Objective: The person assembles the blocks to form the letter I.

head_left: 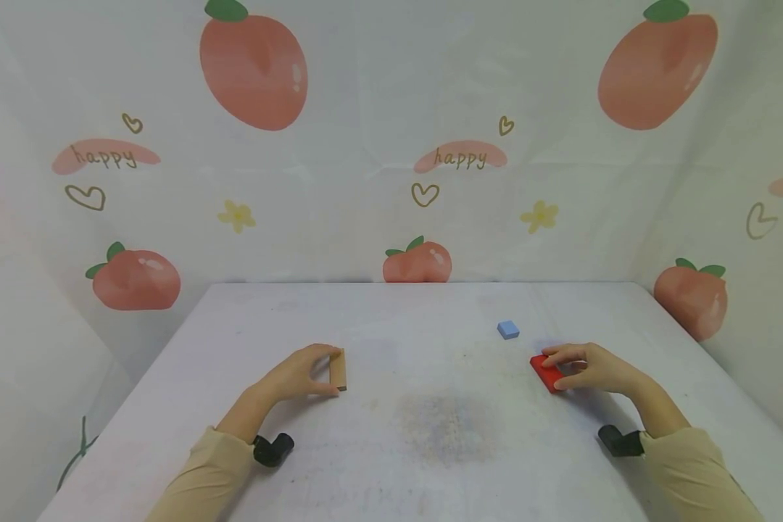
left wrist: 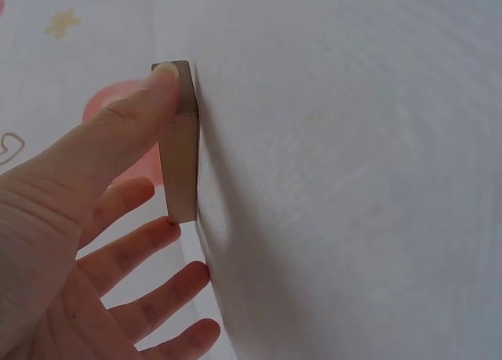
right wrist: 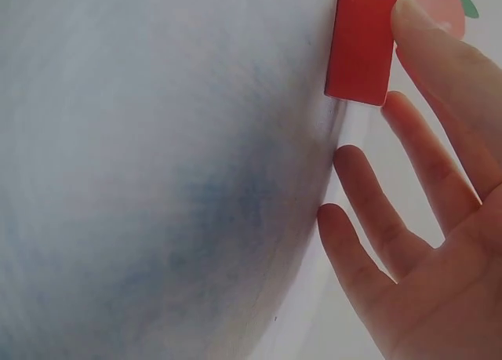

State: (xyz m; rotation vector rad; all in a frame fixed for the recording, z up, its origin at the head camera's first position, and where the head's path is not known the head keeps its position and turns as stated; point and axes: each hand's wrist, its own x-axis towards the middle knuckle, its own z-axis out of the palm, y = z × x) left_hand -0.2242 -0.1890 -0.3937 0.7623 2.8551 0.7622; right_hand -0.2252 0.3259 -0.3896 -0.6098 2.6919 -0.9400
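Observation:
My left hand (head_left: 292, 375) pinches a tan wooden block (head_left: 338, 371) by its two ends, left of the table's middle. In the left wrist view the thumb lies on the near end of this oblong block (left wrist: 181, 168), and a fingertip meets its far end. On the right, my right hand (head_left: 597, 368) grips a red rectangular block (head_left: 544, 373) between thumb and fingers. The right wrist view shows the broad face of the red block (right wrist: 361, 46), with the other fingers spread below it. Both blocks are at or close over the tabletop.
A small blue block (head_left: 508, 330) lies on the white table (head_left: 391, 319), a little behind and left of the red one. Black wrist mounts (head_left: 273, 450) stick out at both cuffs. A fruit-printed curtain (head_left: 359, 145) hangs along the back and sides.

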